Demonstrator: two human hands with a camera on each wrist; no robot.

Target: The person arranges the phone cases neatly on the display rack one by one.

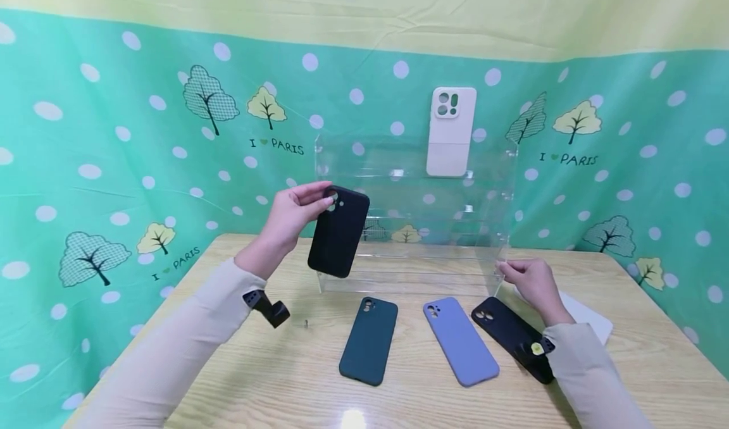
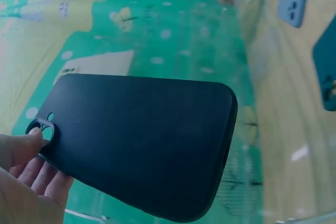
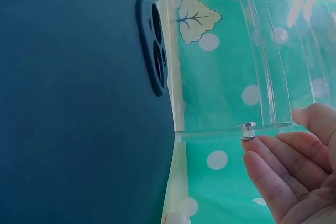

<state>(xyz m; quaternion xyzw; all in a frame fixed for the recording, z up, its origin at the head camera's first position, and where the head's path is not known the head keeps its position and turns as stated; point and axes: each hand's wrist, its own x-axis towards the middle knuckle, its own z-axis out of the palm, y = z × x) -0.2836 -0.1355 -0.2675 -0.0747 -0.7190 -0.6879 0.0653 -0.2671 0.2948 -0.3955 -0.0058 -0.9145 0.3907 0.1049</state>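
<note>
Phone case (image 1: pixel 340 234), flat and black, was up in the left hand (image 1: pixel 289 216) — pinched at its camera corner, in front of the clear plastic stand's (image 1: pixel 416 283) left end. The right hand (image 1: pixel 532 283) pinched the stand's right edge — a flat white case (image 1: pixel 450 144) stood up top.

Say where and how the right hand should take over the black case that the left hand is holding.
Probably by the lower half of its right long edge, with the right hand coming from the right. The left hand pinches the black case at its upper left, by the camera opening, leaving that straight edge free.
</note>
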